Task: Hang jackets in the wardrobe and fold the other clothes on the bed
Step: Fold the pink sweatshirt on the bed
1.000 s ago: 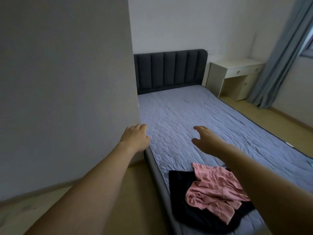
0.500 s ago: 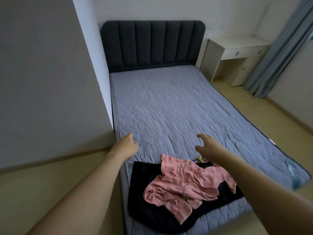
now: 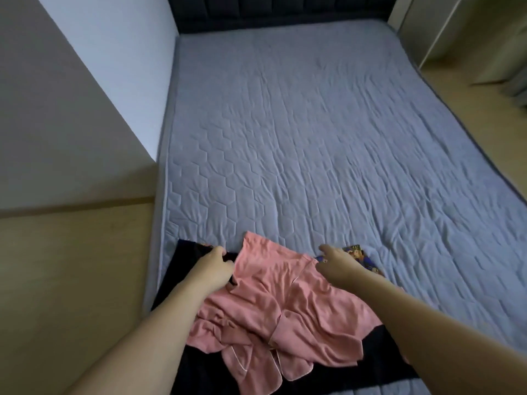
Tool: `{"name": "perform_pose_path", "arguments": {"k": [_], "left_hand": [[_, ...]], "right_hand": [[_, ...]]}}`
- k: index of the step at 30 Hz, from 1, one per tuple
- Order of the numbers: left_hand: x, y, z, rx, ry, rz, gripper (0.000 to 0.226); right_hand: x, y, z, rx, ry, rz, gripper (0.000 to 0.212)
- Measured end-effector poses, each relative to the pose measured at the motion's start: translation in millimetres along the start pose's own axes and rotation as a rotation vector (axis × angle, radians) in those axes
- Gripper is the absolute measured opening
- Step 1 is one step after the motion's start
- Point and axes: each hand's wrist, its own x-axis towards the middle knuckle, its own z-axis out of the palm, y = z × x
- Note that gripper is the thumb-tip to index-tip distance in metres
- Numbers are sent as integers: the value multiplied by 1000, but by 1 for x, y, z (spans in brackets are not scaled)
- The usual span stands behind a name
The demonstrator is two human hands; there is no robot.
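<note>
Reaching over the foot of the grey quilted bed (image 3: pixel 313 132), the person has both hands at the heap of clothes. The left hand (image 3: pixel 214 269) curls its fingers on the edge of the black garment (image 3: pixel 188 252), beside the crumpled pink pyjama top (image 3: pixel 279 303). The right hand (image 3: pixel 336 263) is loosely spread above a small colourful printed cloth (image 3: pixel 362 258); contact cannot be told. Lifting the black piece now could drag the pink one off the bed.
</note>
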Motion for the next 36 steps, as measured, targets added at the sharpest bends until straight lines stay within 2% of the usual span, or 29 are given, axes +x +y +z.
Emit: {"name": "perform_pose_path", "arguments": {"k": [1,2,5,10,12,14,15,17,18,21,24,28,32,36], "left_hand": [[19,-7,25,-6,-18,-28,48],[38,-15,49,-10,-21,-55,51],[94,-36,112,-45,1,-124,52],[161,-56,167,-225,112,-178,58],[169,-57,172,-270,144,-187,36],[169,-55,171,-241,116,-192,7],[165,-52,168,-171,99,-195,5],[154,-49,157,-11,124,-215,12],[147,-46,150,-19,123,-199,17],[112,-30,137,-197,4,-158,16],[71,-10,125,-108,-27,-108,13],[16,47,107,-87,-30,15,56],[-36,113,107,-244,-45,16,70],[-100,163,132,-181,-134,-61,88]], "right_hand": [[24,14,20,-1,-18,1,29],[48,28,42,8,-38,-1,29],[113,68,99,69,-59,49,50],[176,102,149,-47,45,129,55],[185,106,157,-96,108,161,52],[185,108,156,-67,89,166,39],[183,109,153,2,47,145,32],[171,106,141,175,-20,74,16],[162,102,131,204,-23,18,12],[118,80,94,144,-37,-174,8],[67,60,43,92,-75,-313,8],[7,54,-43,82,-94,-430,6],[-31,74,-117,212,-50,-429,6],[-67,100,-177,471,-62,-336,17]]}}
